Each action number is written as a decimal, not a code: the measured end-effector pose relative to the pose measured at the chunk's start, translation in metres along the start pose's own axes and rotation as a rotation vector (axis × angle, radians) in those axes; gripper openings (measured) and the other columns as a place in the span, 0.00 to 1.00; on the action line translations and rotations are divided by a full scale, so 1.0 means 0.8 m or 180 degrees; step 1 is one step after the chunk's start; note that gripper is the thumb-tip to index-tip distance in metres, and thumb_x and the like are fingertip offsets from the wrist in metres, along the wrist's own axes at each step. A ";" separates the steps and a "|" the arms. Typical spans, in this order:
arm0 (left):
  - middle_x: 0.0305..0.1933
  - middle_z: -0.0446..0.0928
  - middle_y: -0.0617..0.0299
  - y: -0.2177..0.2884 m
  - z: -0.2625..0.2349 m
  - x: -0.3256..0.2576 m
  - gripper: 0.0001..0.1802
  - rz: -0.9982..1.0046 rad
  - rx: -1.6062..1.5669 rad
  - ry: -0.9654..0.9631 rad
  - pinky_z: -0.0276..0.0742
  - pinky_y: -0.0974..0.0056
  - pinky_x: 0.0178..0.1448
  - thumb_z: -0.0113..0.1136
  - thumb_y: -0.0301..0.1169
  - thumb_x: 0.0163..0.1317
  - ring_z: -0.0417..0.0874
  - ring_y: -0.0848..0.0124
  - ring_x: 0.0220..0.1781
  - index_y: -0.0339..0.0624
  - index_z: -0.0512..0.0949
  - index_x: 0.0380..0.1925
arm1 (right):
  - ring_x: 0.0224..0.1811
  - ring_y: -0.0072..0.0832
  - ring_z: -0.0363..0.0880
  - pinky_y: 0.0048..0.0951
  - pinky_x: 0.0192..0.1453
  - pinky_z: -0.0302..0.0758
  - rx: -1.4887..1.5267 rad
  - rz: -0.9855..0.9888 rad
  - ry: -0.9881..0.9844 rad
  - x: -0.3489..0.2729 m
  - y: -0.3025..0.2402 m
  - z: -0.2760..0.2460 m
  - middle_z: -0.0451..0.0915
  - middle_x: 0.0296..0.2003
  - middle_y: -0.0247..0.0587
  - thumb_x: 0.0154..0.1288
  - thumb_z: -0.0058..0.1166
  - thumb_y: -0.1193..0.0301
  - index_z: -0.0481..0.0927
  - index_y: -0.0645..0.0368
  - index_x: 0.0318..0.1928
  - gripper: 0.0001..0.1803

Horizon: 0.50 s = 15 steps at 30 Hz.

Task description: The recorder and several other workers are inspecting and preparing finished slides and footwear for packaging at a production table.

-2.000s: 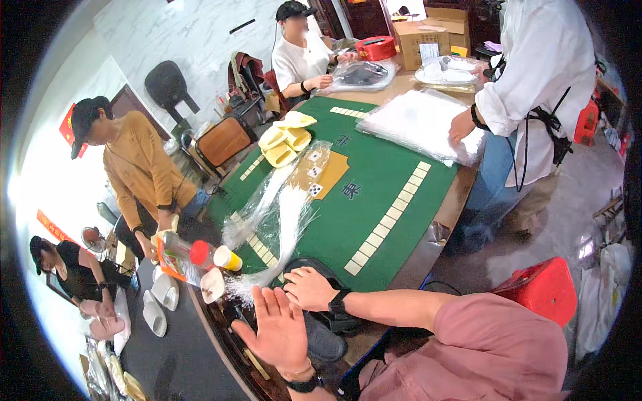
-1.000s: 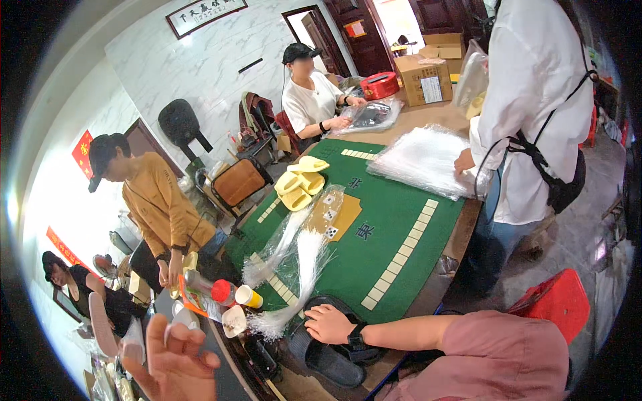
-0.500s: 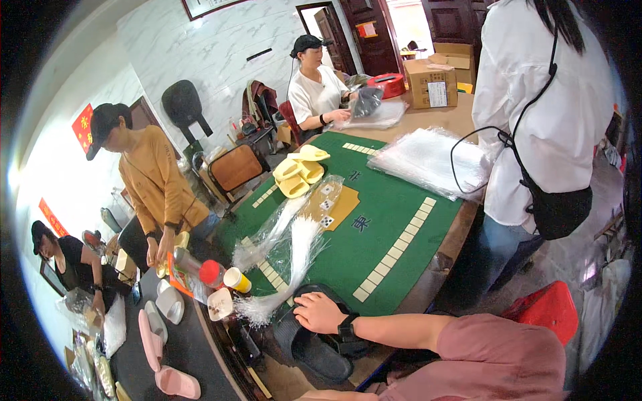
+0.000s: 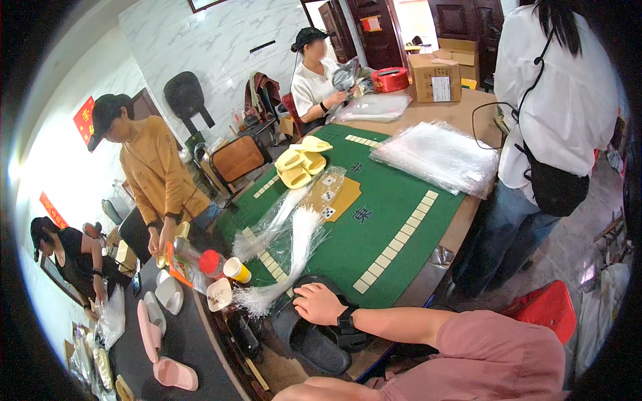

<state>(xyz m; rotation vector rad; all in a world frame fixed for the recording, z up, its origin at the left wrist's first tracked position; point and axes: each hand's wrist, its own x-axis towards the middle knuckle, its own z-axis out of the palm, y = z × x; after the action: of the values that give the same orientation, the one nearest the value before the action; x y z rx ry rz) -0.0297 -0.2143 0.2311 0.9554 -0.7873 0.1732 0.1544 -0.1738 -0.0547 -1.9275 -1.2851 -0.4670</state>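
My right hand, with a black watch on its wrist, is bent over a black slide sandal at the near edge of the table. A second black slide sandal lies against it, just below my hand. Part of my left arm shows at the lower edge, but my left hand is outside the picture. Beyond my right hand, a bundle of thin white strands spreads over clear plastic bags on the green mat.
Yellow slides and a stack of clear bags lie on the mat. A yellow cup and red-lidded jar stand left; pink slides lie below. Co-workers surround the tables. A red stool is at right.
My right hand stays on the black sandal. More of my left arm shows at the lower edge. The seated co-worker has raised a dark bagged item; the co-worker at far left has shifted a clear bag.
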 end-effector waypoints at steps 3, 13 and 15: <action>0.58 0.67 0.35 -0.010 0.003 -0.002 0.36 0.0318 -0.0180 0.0029 0.65 0.47 0.66 0.49 0.65 0.61 0.62 0.43 0.66 0.40 0.75 0.43 | 0.55 0.39 0.73 0.41 0.60 0.67 -0.0010 0.0047 0.0027 0.001 0.000 0.000 0.78 0.49 0.40 0.63 0.51 0.63 0.82 0.53 0.37 0.10; 0.57 0.68 0.34 -0.018 -0.003 -0.001 0.36 0.0234 -0.0215 -0.0209 0.60 0.43 0.68 0.48 0.66 0.61 0.65 0.42 0.64 0.42 0.75 0.45 | 0.55 0.39 0.72 0.42 0.60 0.66 0.0065 0.0064 -0.0037 0.000 0.000 -0.001 0.78 0.48 0.40 0.63 0.52 0.63 0.82 0.54 0.37 0.10; 0.57 0.68 0.35 -0.018 -0.001 -0.001 0.36 0.0263 -0.0223 -0.0084 0.63 0.43 0.66 0.48 0.66 0.61 0.65 0.42 0.63 0.42 0.75 0.45 | 0.55 0.39 0.72 0.42 0.60 0.66 0.0075 0.0085 -0.0048 0.000 0.001 0.000 0.77 0.49 0.40 0.63 0.52 0.63 0.82 0.54 0.37 0.10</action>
<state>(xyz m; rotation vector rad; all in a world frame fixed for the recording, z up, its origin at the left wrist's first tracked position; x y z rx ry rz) -0.0230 -0.2225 0.2208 0.8611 -0.8524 0.2037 0.1553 -0.1740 -0.0550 -1.9296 -1.2675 -0.4226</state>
